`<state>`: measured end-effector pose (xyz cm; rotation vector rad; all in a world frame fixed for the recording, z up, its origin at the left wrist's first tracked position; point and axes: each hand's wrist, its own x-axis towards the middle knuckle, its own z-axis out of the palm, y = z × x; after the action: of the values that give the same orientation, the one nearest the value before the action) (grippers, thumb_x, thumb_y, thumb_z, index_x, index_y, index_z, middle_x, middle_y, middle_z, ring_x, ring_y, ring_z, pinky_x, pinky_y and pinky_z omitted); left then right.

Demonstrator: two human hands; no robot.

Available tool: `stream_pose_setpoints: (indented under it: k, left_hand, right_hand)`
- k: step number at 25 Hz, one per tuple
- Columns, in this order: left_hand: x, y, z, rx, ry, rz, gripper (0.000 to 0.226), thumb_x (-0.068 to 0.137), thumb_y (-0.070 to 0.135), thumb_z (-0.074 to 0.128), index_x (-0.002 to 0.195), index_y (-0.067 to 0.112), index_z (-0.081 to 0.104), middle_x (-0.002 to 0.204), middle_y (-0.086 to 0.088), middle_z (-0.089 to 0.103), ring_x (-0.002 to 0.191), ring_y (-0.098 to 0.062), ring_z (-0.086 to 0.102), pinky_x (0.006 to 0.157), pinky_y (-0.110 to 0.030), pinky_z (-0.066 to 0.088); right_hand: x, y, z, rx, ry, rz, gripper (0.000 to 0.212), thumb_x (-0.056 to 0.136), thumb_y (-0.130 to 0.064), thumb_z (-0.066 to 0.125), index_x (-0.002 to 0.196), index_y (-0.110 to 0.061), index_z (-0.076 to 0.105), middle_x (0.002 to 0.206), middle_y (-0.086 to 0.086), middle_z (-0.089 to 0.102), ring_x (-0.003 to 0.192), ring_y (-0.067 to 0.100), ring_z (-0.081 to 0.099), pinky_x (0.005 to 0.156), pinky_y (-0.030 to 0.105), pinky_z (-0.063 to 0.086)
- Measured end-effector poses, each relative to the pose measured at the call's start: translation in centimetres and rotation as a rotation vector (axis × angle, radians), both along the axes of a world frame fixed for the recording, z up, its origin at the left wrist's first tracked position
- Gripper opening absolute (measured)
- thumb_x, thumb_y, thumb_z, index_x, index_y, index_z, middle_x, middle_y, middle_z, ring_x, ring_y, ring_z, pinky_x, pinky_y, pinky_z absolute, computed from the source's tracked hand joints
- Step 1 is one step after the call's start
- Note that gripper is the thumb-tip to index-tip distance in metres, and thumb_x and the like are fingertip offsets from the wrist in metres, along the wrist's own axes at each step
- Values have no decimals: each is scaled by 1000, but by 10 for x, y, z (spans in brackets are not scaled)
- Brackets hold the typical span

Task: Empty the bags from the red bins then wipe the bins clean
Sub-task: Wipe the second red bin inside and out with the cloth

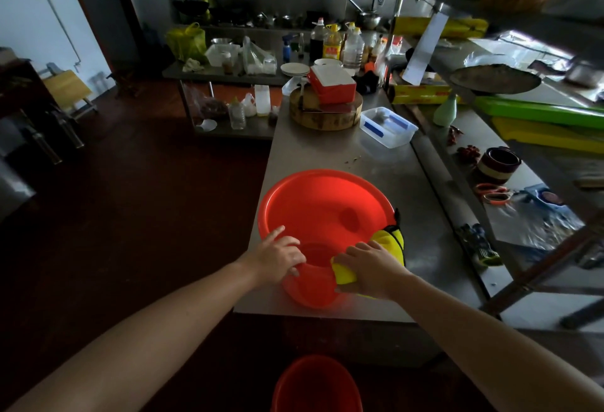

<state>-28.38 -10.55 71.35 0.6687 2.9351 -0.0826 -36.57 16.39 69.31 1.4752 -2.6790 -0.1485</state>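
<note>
The left hand (pixel 277 256) is gripping the rim of the small red bin (pixel 310 292). Beside it, the right hand (pixel 369 268) is clutching a yellow cloth (pixel 343 272), seemingly pressing it against that bin.

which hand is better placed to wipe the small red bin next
Right. The right hand holds the yellow cloth against the small red bin, while the left hand grips its rim, steadying it.
</note>
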Motion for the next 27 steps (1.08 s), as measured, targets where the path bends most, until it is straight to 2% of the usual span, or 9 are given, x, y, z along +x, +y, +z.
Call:
stream_pose_setpoints:
  k: [3,6,9,11,15,21,24,27]
  left_hand:
    - [-4,-37,0,-42,36,97,39,106,21,41,144,31,46,147,12,49,151,-18,19,121,-46,-6]
    - [-9,-32,5,-105,22,99,48,102,19,46,149,27,41,153,8,42,152,-19,17,122,-49,-5]
    - [-8,11,0,-112,-57,-11,53,101,40,49,149,20,41,151,1,45,149,-20,25,124,-54,-1]
    - [-9,36,-8,-67,-47,-15,49,102,44,45,142,16,48,145,-2,51,146,-20,32,123,-49,-5]
    - [-8,29,-12,33,-26,5,41,102,39,48,137,18,54,139,3,57,145,-18,32,124,-50,0]
    - [-11,-33,7,-80,-11,129,41,104,29,46,145,30,46,151,12,45,152,-20,16,122,-52,-2]
    - [-8,-8,12,-91,-77,87,56,95,26,50,150,24,40,155,7,40,152,-19,15,123,-55,-3]
    - [-2,29,0,45,-151,71,59,96,43,48,149,18,42,150,4,46,150,-16,21,123,-51,-9]
  right_hand:
    - [-16,24,-7,-46,78,20,67,76,-81,49,126,-37,62,94,-13,60,88,16,62,80,35,52]
    - [-12,16,-9,-101,90,31,65,80,-82,45,118,-35,66,93,-11,62,83,19,63,75,37,52]
    - [3,-9,-7,-77,35,27,74,84,-85,31,123,-33,64,102,-6,67,93,25,65,82,43,52]
    - [10,-19,-5,-44,-19,-4,79,85,-85,24,129,-31,61,111,-3,67,102,26,63,88,45,49]
    - [3,-8,-6,-97,-26,32,70,86,-83,35,129,-34,60,105,-7,66,95,23,65,83,41,52]
    - [-26,30,-6,-77,23,87,68,87,-82,36,129,-34,61,99,-10,62,88,19,62,82,38,52]
    - [-18,18,0,-21,-22,37,72,81,-83,38,129,-36,61,106,-9,64,96,22,62,86,41,49]
    - [1,-9,11,113,-149,-56,90,72,-88,19,139,-36,50,125,-7,60,116,25,54,98,42,39]
